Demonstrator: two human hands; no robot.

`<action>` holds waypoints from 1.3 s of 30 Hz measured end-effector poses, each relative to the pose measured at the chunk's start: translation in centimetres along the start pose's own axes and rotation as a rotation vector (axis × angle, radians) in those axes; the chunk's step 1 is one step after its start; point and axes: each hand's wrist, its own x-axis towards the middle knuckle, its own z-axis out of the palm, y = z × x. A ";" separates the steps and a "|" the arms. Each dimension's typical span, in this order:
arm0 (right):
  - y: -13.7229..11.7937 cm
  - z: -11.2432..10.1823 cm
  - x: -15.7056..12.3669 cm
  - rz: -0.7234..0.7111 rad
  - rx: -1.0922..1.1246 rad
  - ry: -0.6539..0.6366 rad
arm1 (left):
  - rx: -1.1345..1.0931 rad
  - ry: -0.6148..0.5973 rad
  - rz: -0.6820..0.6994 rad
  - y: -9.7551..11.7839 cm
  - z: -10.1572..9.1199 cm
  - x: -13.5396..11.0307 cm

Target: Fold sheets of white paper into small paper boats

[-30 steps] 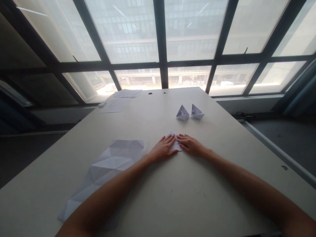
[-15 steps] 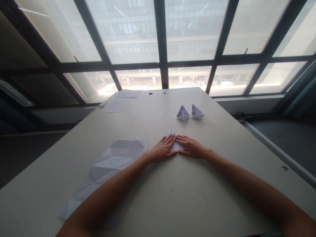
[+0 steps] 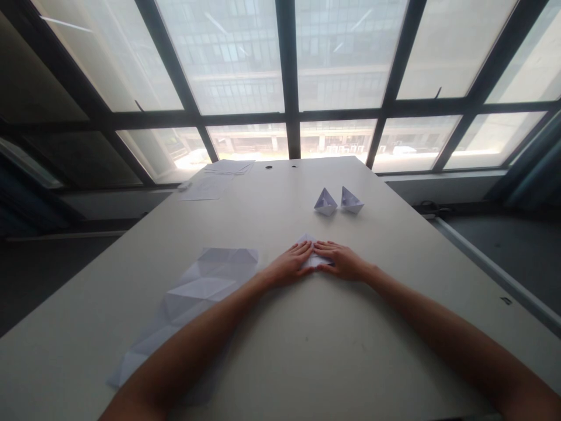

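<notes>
Both hands flat, no pinch; left hand (image 3: 289, 264) and right hand (image 3: 342, 262) lie palm down, fingers extended and close together, pressing rather than clasping; fingertips of the two nearly meet over the folded paper (image 3: 316, 261), thumbs near its closest edge; can't tell if either thumb is tucked under. Folded paper sits flat on the white table (image 3: 280, 351), straight ahead of me, its far tip poking out past my fingers; most of the rest is covered by my hands, so fold count unreadable. Progress, as far as I can see: two pieces look finished, the left paper boat (image 3: 325, 203) and right paper boat (image 3: 352, 201), both standing beyond my right hand with pointed peaks up, side by side, close together; the one under my hands I'd call partway, folded down small but flat, not yet opened into a standing shape like those two. Creased sheet (image 3: 201, 289) lies spread out to my left, partly hidden by my left forearm (image 3: 214, 321); fold lines all over it, not made up into anything; flat sheets (image 3: 204, 190) sit at the far left of the table, look unfolded; whether those count as remaining work, can't tell.
</notes>
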 end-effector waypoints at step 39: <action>-0.3 0.3 0.2 0.123 -0.350 0.035 | 0.070 0.054 -0.002 -0.1 0.2 0.0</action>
